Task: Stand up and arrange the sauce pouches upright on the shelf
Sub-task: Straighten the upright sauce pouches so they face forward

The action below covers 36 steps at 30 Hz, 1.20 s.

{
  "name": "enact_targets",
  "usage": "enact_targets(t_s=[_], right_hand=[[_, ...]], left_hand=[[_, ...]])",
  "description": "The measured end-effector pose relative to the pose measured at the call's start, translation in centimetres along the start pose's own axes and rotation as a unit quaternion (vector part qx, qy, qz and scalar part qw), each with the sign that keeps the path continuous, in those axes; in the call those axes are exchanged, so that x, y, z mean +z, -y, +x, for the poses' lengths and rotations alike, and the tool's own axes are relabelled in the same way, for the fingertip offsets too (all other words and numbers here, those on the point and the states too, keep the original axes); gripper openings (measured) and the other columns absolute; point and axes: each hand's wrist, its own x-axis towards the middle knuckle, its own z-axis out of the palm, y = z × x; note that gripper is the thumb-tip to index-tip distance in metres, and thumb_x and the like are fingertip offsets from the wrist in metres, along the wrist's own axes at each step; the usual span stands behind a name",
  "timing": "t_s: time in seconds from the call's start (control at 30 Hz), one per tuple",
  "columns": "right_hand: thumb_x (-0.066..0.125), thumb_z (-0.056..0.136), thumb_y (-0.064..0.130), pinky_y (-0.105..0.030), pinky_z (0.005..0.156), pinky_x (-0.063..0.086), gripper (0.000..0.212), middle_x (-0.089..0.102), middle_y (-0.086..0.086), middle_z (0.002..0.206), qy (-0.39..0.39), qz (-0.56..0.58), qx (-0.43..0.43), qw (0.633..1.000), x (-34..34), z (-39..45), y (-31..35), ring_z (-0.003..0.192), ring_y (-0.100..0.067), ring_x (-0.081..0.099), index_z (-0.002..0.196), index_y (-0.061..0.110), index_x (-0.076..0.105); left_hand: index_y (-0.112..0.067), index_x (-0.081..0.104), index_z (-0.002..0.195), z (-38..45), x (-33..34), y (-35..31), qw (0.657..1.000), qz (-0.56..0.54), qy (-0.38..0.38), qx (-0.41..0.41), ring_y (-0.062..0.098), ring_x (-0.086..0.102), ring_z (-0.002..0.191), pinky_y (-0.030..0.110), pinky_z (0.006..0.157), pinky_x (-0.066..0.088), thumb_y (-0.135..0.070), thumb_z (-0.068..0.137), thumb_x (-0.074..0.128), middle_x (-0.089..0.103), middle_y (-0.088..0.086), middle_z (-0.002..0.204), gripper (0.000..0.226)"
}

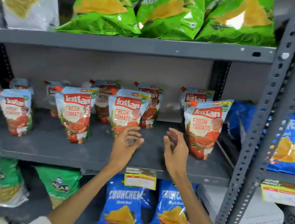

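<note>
Several tomato sauce pouches stand upright on the grey middle shelf [80,151]. One pouch [126,111] stands just behind my left hand [127,140], whose fingers are spread and hold nothing. Another pouch [205,127] stands right of my right hand [175,145], also empty with fingers apart. A bare gap of shelf lies between these two pouches, where both hands hover. More pouches stand at the left: one [75,112] beside the middle pouch, another [15,110] further left. A back row of pouches [196,99] stands behind them.
Green chip bags [104,9] fill the shelf above. Blue chip bags [122,203] sit on the shelf below, with yellow price tags [139,181] on the shelf edge. A perforated grey upright post [268,110] borders the right side; more blue bags [289,149] lie beyond it.
</note>
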Motion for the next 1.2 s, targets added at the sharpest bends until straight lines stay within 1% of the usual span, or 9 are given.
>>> enact_targets(t_s=[0.13, 0.23, 0.33, 0.43, 0.63, 0.8, 0.9, 1.1, 1.2], right_hand=[[0.066, 0.093, 0.022, -0.007, 0.077, 0.050, 0.046, 0.061, -0.001, 0.124, 0.076, 0.025, 0.056, 0.995, 5.4, 0.5, 0.3, 0.114, -0.017, 0.061, 0.134, 0.013, 0.049], [0.073, 0.088, 0.021, -0.016, 0.089, 0.047, 0.065, 0.051, -0.003, 0.133, 0.142, 0.037, 0.096, 0.985, 8.7, 1.2, 0.4, 0.123, -0.019, 0.052, 0.141, 0.010, 0.037], [0.077, 0.084, 0.019, -0.002, 0.089, 0.042, 0.074, 0.052, 0.010, 0.125, 0.168, 0.063, 0.116, 0.977, 10.9, 1.6, 0.3, 0.122, -0.012, 0.050, 0.143, 0.013, 0.033], [0.078, 0.082, 0.019, 0.007, 0.082, 0.038, 0.075, 0.052, 0.008, 0.129, 0.182, 0.041, 0.099, 0.977, 11.9, 1.8, 0.2, 0.122, -0.011, 0.050, 0.143, 0.014, 0.036], [0.078, 0.081, 0.013, -0.042, 0.109, 0.045, 0.067, 0.059, -0.009, 0.134, 0.194, 0.019, 0.105, 0.975, 10.0, 2.0, -0.9, 0.124, -0.023, 0.056, 0.138, 0.009, 0.043], [0.078, 0.082, 0.017, -0.023, 0.095, 0.048, 0.057, 0.062, 0.006, 0.120, 0.194, 0.023, 0.104, 0.975, 6.6, 1.7, -2.1, 0.115, -0.012, 0.059, 0.128, 0.021, 0.045], [0.076, 0.084, 0.017, -0.029, 0.099, 0.048, 0.059, 0.061, 0.001, 0.126, 0.185, 0.010, 0.098, 0.978, 5.4, 1.9, -2.2, 0.119, -0.016, 0.058, 0.134, 0.014, 0.044], [0.071, 0.088, 0.019, -0.026, 0.096, 0.046, 0.060, 0.059, -0.005, 0.133, 0.167, -0.029, 0.076, 0.983, 5.0, 1.8, -2.3, 0.123, -0.021, 0.057, 0.139, 0.009, 0.041], [0.075, 0.085, 0.026, -0.008, 0.086, 0.044, 0.067, 0.058, 0.000, 0.130, 0.139, -0.052, 0.075, 0.986, 5.0, 1.2, -1.8, 0.116, -0.012, 0.056, 0.139, 0.012, 0.039]], left_hand=[[-0.033, 0.058, 0.103, 0.9, -5.6, 1.8, 0.998, 0.009, -0.066, -0.014, 0.013, 0.067, 0.093, 0.023, 0.076, 0.054, -0.014, 0.084, 0.078, 0.067, -0.002, 0.102, 0.034], [-0.023, 0.050, 0.121, 2.0, -8.0, 3.6, 0.995, 0.026, -0.080, -0.055, 0.020, 0.060, 0.109, 0.021, 0.085, 0.051, -0.020, 0.081, 0.082, 0.058, 0.005, 0.123, 0.051], [-0.013, 0.038, 0.144, 3.4, -8.8, 4.6, 0.991, 0.022, 0.001, -0.135, 0.023, 0.053, 0.125, 0.036, 0.104, 0.048, -0.018, 0.080, 0.083, 0.051, 0.008, 0.139, 0.079], [-0.012, 0.034, 0.150, 4.8, -9.1, 4.8, 0.983, 0.014, 0.091, -0.157, 0.024, 0.058, 0.123, 0.033, 0.100, 0.049, -0.016, 0.081, 0.082, 0.056, 0.009, 0.140, 0.084], [-0.013, 0.050, 0.131, 3.9, -7.5, 5.1, 0.986, 0.094, 0.085, -0.109, 0.012, 0.067, 0.097, 0.016, 0.078, 0.051, -0.026, 0.074, 0.087, 0.070, 0.007, 0.117, 0.069], [-0.022, 0.050, 0.118, 3.5, -5.1, 4.5, 0.984, 0.104, 0.103, -0.100, 0.000, 0.067, 0.089, 0.008, 0.066, 0.053, -0.030, 0.068, 0.090, 0.070, -0.004, 0.101, 0.064], [-0.024, 0.050, 0.115, 3.5, -3.6, 4.0, 0.984, 0.101, 0.105, -0.101, -0.005, 0.065, 0.086, 0.002, 0.062, 0.051, -0.028, 0.070, 0.090, 0.068, -0.011, 0.096, 0.061], [-0.020, 0.051, 0.127, 3.1, -2.2, 3.6, 0.987, 0.093, 0.094, -0.091, -0.007, 0.064, 0.091, -0.001, 0.065, 0.048, -0.028, 0.075, 0.086, 0.069, -0.004, 0.110, 0.063], [-0.016, 0.046, 0.139, 2.7, -2.5, 3.4, 0.986, 0.084, 0.106, -0.093, -0.003, 0.063, 0.097, 0.000, 0.071, 0.049, -0.030, 0.078, 0.084, 0.066, 0.000, 0.122, 0.073]])
